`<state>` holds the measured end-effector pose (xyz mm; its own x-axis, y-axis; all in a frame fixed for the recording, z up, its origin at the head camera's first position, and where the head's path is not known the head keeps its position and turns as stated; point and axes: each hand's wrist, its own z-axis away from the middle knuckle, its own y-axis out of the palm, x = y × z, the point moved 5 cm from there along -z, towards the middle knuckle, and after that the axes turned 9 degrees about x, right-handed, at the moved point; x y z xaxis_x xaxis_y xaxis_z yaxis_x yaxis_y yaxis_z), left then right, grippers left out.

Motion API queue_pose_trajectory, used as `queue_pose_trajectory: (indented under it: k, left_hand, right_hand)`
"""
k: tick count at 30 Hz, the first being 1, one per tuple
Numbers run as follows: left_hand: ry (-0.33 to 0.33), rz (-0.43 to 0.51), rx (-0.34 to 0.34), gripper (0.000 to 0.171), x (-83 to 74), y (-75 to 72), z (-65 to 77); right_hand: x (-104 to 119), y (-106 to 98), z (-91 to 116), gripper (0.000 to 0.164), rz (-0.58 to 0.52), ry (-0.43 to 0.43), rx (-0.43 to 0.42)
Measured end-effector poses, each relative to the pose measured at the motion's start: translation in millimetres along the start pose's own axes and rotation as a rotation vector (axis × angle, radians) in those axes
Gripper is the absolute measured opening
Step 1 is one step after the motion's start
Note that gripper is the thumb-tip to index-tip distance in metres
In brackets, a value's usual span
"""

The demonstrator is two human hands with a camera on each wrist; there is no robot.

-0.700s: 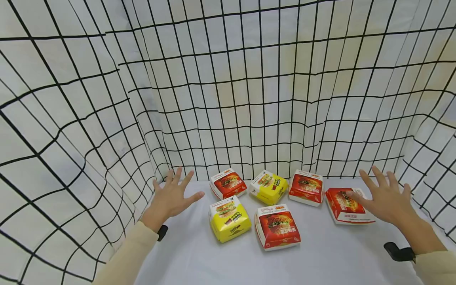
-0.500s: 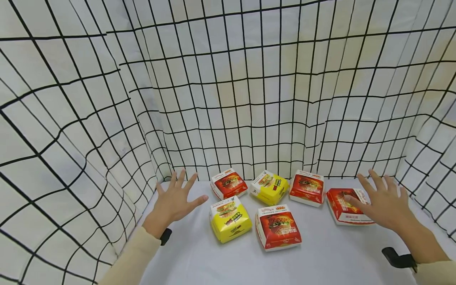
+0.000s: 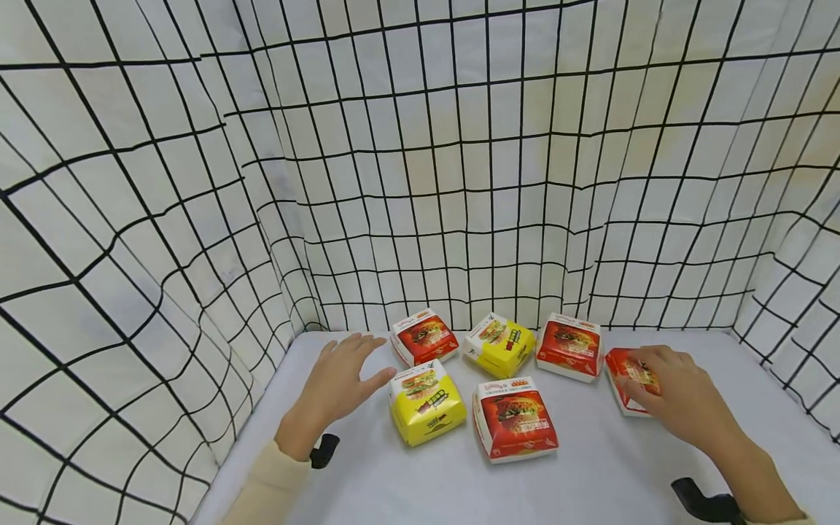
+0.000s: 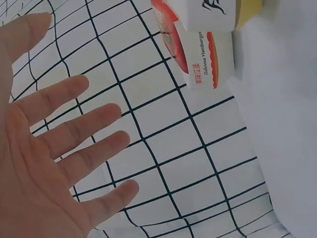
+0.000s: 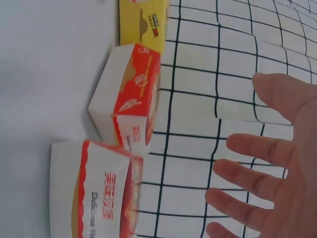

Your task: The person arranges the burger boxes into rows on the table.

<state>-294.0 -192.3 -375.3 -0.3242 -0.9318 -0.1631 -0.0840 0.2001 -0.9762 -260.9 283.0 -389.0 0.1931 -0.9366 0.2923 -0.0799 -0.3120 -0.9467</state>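
1 white backdrop [image 3: 472, 172] with black grid lines is filling the top and left of the head view, and a white table [image 3: 367, 474] is spreading across the bottom. Over it, the hands are what is changing: compared with a moment ago they are sitting flatter, fingers less spread, while the 6 boxes are keeping their places. That is putting both hands nearer the boxes, and in my judgement nothing is being gripped or lifted yet. At lower right, the right hand [image 3: 685, 401] is hovering with loosely bent fingers, holding nothing; it is covering part of the rightmost red box [image 3: 622, 367], but the right wrist view is showing a gap between fingertips and boxes, so it seems not to be touching. Left of bottom centre, the left hand [image 3: 340, 379] is holding nothing either, its fingers extending slightly apart, its thumb pointing towards the front yellow box [image 3: 427, 403]. Just right of that box, the front red box [image 3: 515, 419] is lying at bottom centre. Behind these 2, from left to right, the back left red box [image 3: 424, 337], back yellow box [image 3: 500, 344] and back right red box [image 3: 569, 348] are lining up below the backdrop.
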Motion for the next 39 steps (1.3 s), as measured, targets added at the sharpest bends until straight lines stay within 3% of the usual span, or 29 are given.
queue_pose_trajectory:
  k: [7, 13, 19, 28, 34, 39]
  left_hand:
    - [-0.009, 0.211, -0.084, 0.041, -11.3, 1.8, 9.6]
    - [-0.001, 0.324, -0.176, 0.026, -23.7, 3.7, 14.1]
    - [0.018, 0.377, -0.26, 0.019, -32.5, -3.3, 14.6]
    - [-0.012, 0.456, -0.31, 0.018, -29.3, -11.8, 14.7]
    - [-0.036, 0.453, -0.318, 0.017, -25.4, -9.6, 11.4]
    - [-0.094, 0.435, -0.283, 0.02, -21.7, -1.3, 8.1]
  right_hand:
    - [39, 17, 3, 0.054, -0.25, -0.089, 0.07]
    - [72, 27, 4, 0.045, -0.36, -0.12, 0.074]
    - [111, 34, -1, 0.032, -0.494, -0.21, 0.106]
    - [164, 49, -9, 0.028, -0.632, -0.354, 0.178]
    - [185, 62, -23, 0.032, -0.739, -0.325, 0.231]
    - [199, 75, -32, 0.036, -0.844, -0.269, 0.248]
